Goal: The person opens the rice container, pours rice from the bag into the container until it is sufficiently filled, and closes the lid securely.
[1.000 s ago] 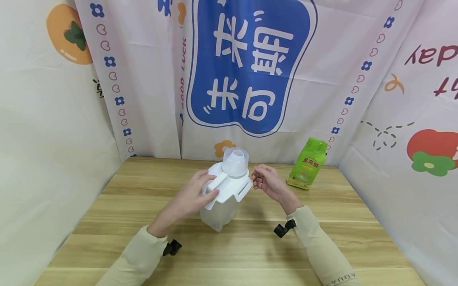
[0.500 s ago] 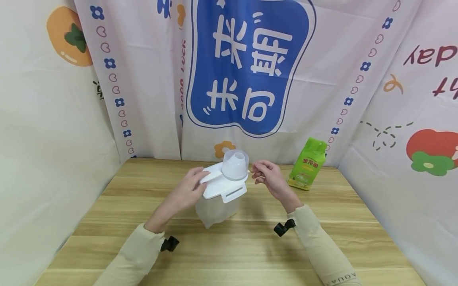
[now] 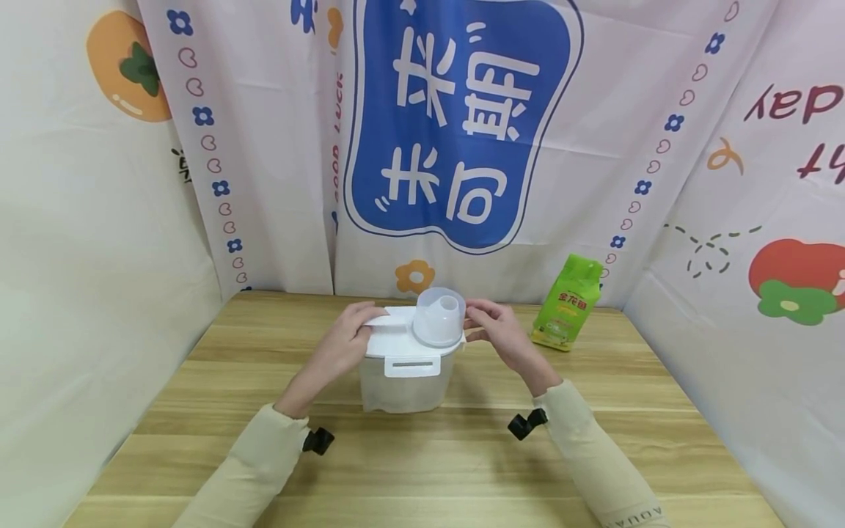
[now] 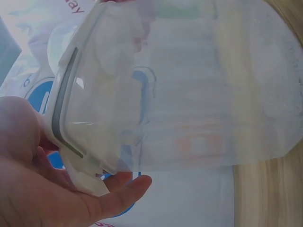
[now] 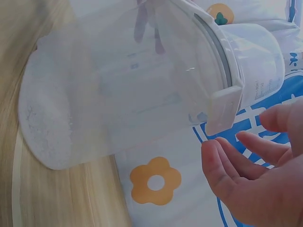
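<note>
A translucent storage container (image 3: 404,391) stands upright on the table in the head view. Its white lid (image 3: 391,342) has a flap latch (image 3: 389,370) facing me, and a clear measuring cup (image 3: 439,315) is capped over the spout at the right. My left hand (image 3: 337,350) grips the lid's left end, fingers and thumb bent about the edge in the left wrist view. My right hand (image 3: 503,339) is beside the cup, fingers loosely bent. In the right wrist view its fingertips lie just by the side latch (image 5: 224,111). White powdery stuff (image 5: 45,118) covers the container's bottom.
A green food bag (image 3: 569,304) stands at the back right of the wooden table (image 3: 422,469). Printed cloth (image 3: 284,220) hangs behind and along both sides. Each sleeve carries a small black wrist camera, such as the right one (image 3: 527,423).
The container has turned so its front latch now faces me squarely, and it sits level rather than cornerwise. My left hand moved slightly with it. The right hand has barely shifted.
</note>
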Available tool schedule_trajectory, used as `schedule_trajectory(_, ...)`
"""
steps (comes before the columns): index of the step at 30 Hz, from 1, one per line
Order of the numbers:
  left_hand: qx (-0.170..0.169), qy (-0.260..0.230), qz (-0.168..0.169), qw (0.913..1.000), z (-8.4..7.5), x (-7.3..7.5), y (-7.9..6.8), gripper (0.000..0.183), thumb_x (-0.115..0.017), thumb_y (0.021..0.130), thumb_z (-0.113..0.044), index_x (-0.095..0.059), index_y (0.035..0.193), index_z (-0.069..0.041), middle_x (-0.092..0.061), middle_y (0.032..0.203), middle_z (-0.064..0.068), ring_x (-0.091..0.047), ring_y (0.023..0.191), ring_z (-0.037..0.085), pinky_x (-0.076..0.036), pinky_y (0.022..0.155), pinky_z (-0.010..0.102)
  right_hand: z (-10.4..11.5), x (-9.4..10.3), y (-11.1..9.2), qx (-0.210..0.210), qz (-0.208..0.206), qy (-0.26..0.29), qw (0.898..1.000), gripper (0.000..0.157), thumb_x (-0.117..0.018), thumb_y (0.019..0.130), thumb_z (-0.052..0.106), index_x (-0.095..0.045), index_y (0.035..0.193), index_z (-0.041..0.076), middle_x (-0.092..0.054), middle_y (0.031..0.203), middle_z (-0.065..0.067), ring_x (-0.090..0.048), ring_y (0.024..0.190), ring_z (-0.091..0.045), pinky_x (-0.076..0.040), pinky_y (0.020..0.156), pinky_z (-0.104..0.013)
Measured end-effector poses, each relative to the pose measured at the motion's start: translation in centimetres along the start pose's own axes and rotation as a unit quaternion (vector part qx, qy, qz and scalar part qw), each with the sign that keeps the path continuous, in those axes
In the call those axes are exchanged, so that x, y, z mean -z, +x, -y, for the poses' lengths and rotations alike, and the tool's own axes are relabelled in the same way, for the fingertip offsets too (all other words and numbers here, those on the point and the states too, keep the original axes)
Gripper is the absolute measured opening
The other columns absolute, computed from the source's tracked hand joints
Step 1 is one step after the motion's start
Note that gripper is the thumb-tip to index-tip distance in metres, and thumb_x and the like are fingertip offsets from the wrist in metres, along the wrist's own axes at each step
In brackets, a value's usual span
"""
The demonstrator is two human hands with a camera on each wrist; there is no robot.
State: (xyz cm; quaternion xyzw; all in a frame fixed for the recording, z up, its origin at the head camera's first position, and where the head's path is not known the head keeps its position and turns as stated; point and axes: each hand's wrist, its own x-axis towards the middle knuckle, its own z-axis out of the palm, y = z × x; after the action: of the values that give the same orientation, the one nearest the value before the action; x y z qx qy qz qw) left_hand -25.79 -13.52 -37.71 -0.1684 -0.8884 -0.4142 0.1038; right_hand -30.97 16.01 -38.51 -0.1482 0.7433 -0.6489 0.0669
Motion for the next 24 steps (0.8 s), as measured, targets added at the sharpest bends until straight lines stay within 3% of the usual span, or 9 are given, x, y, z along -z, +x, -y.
schedule_trajectory(6, -0.002, -0.004, -0.009, 1.0, 0.5, -0.2, 0.5, 0.038, -0.039, 0.098, -0.005, -0.064, 0.126, -0.007, -0.046, 0.146, 0.022, -0.044, 0.134, 0.043, -0.037, 0.11, 0.061, -0.1, -0.1, -0.3, -0.008, 0.023, -0.016, 1.0, 0.041, -0.054, 0.102, 0.028, -0.058, 0.13, 0.0, -0.064, 0.113, -0.007, -0.064, 0.095, -0.018, -0.06, 0.08, -0.036)
schedule_trajectory(13, -0.028, -0.009, -0.028, 0.9992, 1.6, -0.2, 1.0, 0.031, -0.046, 0.098, -0.009, -0.069, 0.118, -0.009, -0.053, 0.14, 0.018, -0.049, 0.13, 0.041, -0.041, 0.107, 0.06, -0.6, -0.3, -0.6, -0.012, 0.037, -0.01, 0.999, 0.041, -0.055, 0.101, 0.028, -0.058, 0.129, -0.002, -0.064, 0.107, -0.005, -0.064, 0.094, -0.021, -0.06, 0.077, -0.032)
schedule_trajectory(20, -0.02, -0.018, -0.013, 0.9996, 2.0, -0.1, 1.3, 0.031, -0.047, 0.097, -0.012, -0.069, 0.119, -0.013, -0.053, 0.142, 0.014, -0.049, 0.131, 0.04, -0.043, 0.106, 0.059, -1.3, -0.3, -0.4, -0.01, 0.052, 0.012, 0.998, 0.041, -0.052, 0.102, 0.025, -0.055, 0.129, -0.007, -0.065, 0.1, -0.001, -0.064, 0.087, -0.016, -0.059, 0.075, -0.028)
schedule_trajectory(24, -0.018, -0.031, -0.004, 0.9993, 2.3, 0.0, 1.5, 0.029, -0.047, 0.097, -0.013, -0.069, 0.117, -0.015, -0.053, 0.141, 0.011, -0.049, 0.132, 0.037, -0.044, 0.106, 0.057, -1.8, -0.2, -0.3, -0.018, 0.069, 0.051, 0.996, 0.033, -0.053, 0.102, 0.023, -0.059, 0.121, -0.003, -0.066, 0.092, -0.001, -0.064, 0.077, -0.012, -0.059, 0.072, -0.026)
